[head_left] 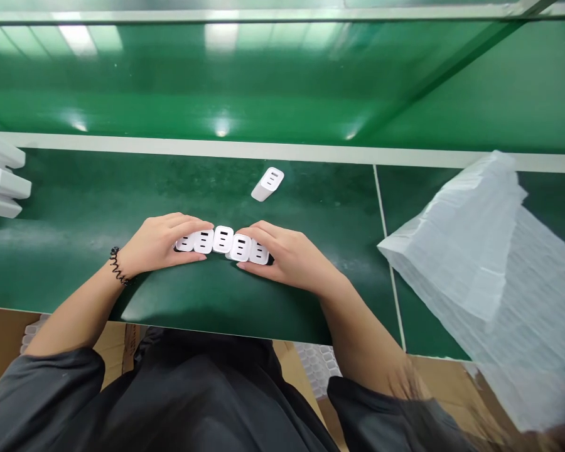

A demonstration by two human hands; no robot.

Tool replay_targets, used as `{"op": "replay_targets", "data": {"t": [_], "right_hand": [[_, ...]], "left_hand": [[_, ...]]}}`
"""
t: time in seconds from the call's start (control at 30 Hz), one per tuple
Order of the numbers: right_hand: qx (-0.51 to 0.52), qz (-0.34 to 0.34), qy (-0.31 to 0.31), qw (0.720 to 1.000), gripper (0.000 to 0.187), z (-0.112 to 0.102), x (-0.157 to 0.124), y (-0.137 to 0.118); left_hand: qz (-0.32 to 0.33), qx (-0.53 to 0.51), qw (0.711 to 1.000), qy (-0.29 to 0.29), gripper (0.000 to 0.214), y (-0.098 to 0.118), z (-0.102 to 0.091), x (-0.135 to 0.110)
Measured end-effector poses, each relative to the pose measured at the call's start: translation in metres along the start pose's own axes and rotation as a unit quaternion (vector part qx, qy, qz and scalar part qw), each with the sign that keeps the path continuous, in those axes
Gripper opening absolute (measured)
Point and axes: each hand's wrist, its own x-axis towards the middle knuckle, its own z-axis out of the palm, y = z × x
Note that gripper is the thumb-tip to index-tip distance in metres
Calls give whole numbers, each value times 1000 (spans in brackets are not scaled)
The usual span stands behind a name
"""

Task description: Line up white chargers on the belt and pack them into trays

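Observation:
Several white USB chargers (223,240) stand side by side in a short row on the green bench, port faces up. My left hand (167,242) is closed around the left end of the row, thumb on the near side and fingers on the far side. Around the right end, my right hand (287,254) grips the chargers there in the same way. The middle charger sits slightly farther back than its right-hand neighbours. Beyond the row, a single white charger (268,183) rests apart, tilted, with its ports showing.
More white chargers (7,183) are grouped at the far left edge. A translucent white foam sheet (475,270) lies folded at the right, hanging over the front edge. A pale rail (216,149) runs along the back. Cardboard boxes (108,351) are below the bench.

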Motion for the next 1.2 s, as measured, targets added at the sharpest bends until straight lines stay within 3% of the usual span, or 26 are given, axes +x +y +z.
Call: {"op": "replay_targets", "data": {"t": [0.23,0.4,0.57,0.7,0.93,1.2], "right_hand": [[10,-43,24,999,46,6,3,-1],[1,-63,68,996,48,8,4,-2],[23,-52,61,996,43,5,2,-2],[32,7,69,997,37,-3,0,6],[-18,156,160,974,38,-15,-3,30],[29,173,99,980,64,-25,-7,33]], "left_hand": [[32,84,996,26,60,8,-3,2],[39,122,991,31,54,12,4,2],[47,137,989,28,52,11,4,1],[49,134,990,25,48,11,2,2],[32,118,993,3,47,11,2,1],[30,108,994,5,47,11,1,1]]}}
